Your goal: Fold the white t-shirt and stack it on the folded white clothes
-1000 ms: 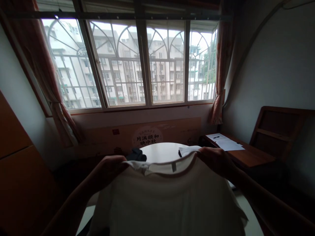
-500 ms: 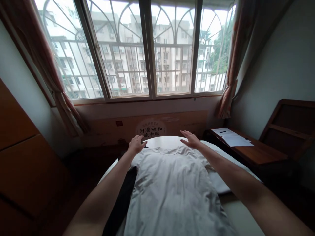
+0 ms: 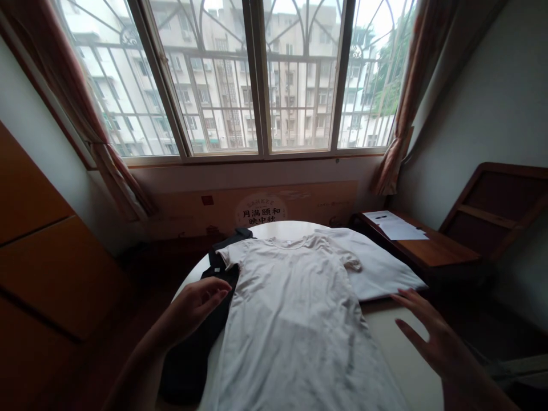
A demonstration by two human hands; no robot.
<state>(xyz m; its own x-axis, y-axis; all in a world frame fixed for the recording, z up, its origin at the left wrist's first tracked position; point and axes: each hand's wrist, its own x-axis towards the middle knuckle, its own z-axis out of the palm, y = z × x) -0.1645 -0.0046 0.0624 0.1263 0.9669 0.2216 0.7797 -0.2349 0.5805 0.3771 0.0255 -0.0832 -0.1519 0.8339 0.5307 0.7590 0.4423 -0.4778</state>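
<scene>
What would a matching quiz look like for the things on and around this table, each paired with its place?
Things:
1. T-shirt
2. dark garment
3. folded white cloth
4. papers

Places:
A. on the wooden desk at the right
B. spread flat in the middle of the round table
C. along the T-shirt's left edge, by the left hand
D. right of the T-shirt, near the right hand

Pairs: 1-B, 2-C, 3-D, 4-A
</scene>
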